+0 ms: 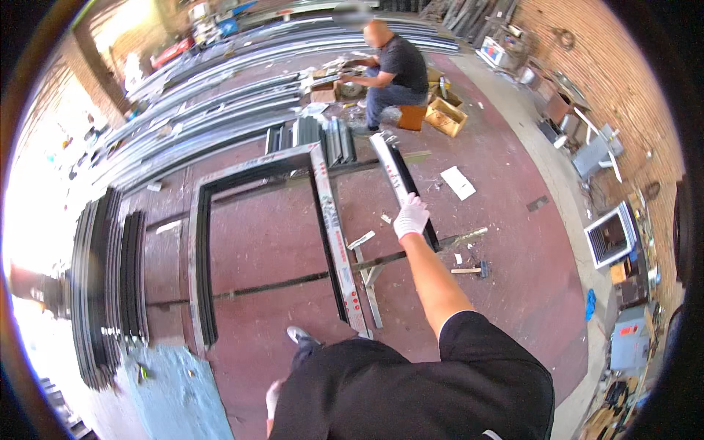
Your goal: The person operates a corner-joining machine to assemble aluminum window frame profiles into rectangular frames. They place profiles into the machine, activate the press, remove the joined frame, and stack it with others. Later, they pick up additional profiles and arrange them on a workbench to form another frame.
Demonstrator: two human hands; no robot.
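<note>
My right hand (pixel 411 217), in a white glove, is closed around a dark metal profile (pixel 396 176) with a silvery film on one face. The profile slants away from me, right of a three-sided frame of similar bars (pixel 334 227) lying on the floor. That frame's near side is open. Low in the picture, beside my dark trousers, my left hand (pixel 273 398) shows only in part, also gloved. Its fingers are too hidden to read.
A hammer (pixel 471 270) and a white sheet (pixel 458 183) lie on the reddish floor to the right. Ahead, a seated person (pixel 400 73) works beside boxes. Long profiles (pixel 220 103) cover the far left; stacked dark bars (pixel 95 286) and a light-blue sheet (pixel 176 392) lie nearer.
</note>
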